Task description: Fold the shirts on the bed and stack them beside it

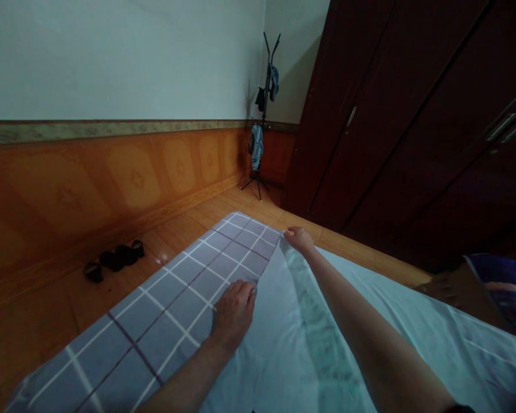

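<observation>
A pale blue-green cloth [284, 344] with a darker green band lies over a grey checked bed surface [163, 310] with white and dark lines. My left hand [236, 310] is closed on the near part of the cloth's left edge, low over the checks. Farther off, my right hand [298, 238] pinches the cloth's far corner, close to the bed's far edge. The cloth runs taut between the two hands and spreads to the right under my right forearm.
Dark objects [114, 258] lie on the wooden floor left of the bed. A coat rack [265, 103] with hanging items stands in the far corner. Dark red wardrobes [391, 143] line the right side. At the far right is a purple patterned item [507, 287].
</observation>
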Demonstrator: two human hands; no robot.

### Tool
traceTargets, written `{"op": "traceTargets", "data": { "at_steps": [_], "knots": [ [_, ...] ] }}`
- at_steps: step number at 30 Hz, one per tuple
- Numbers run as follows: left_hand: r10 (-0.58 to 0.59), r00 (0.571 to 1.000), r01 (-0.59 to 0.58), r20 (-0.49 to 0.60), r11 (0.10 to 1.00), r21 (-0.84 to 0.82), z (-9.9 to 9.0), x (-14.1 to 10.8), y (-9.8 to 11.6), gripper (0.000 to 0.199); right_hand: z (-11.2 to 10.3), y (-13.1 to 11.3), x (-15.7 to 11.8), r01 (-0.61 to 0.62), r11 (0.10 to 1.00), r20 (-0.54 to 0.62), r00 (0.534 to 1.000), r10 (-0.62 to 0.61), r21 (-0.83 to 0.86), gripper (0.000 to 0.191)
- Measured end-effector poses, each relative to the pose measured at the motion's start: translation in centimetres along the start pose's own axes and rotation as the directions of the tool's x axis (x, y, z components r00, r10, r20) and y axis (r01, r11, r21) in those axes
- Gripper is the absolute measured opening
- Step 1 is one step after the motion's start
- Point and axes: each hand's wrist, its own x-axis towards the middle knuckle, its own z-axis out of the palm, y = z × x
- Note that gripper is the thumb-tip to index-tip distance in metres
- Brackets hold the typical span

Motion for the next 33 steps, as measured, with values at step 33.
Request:
{"op": "traceTargets", "data": {
  "at_steps": [33],
  "knots": [
    [0.403,0.906,-0.419,0.128,0.897,0.141,1.5,-0.5,-0.4,0.051,2.7,0.5,-11.1,0.405,0.865,0.083,0.913,-0.399,-0.297,0.066]
  ]
}}
